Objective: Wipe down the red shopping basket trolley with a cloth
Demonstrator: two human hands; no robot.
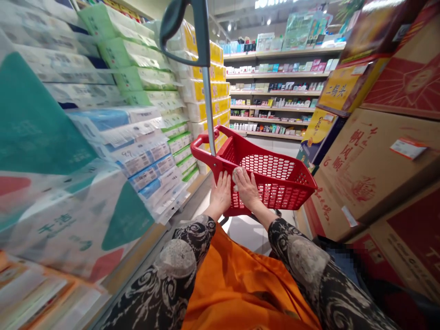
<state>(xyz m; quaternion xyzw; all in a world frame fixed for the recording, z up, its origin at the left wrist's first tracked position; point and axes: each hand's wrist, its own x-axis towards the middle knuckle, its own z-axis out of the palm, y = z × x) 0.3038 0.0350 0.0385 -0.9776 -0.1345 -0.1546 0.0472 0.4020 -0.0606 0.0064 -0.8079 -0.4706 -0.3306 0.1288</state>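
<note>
A red plastic rolling shopping basket (278, 185) with a perforated wall stands before me, its long metal pole (208, 110) raised and topped by a grey loop handle (203, 34). My left hand (222, 192) lies flat on the near side wall close to the pole, fingers straight and nothing visible in it. Just to its right, my right hand (246, 188) presses a crumpled white cloth (235, 178) against the same wall. Only the cloth's edge shows past the fingers; the rest is hidden under the hand.
Stacks of packaged tissue (137, 142) line the left side of the aisle. Cardboard cartons (381, 156) are piled on the right. Shelves (275, 94) with small boxes and bottles cross the far end. I wear an orange apron (247, 284).
</note>
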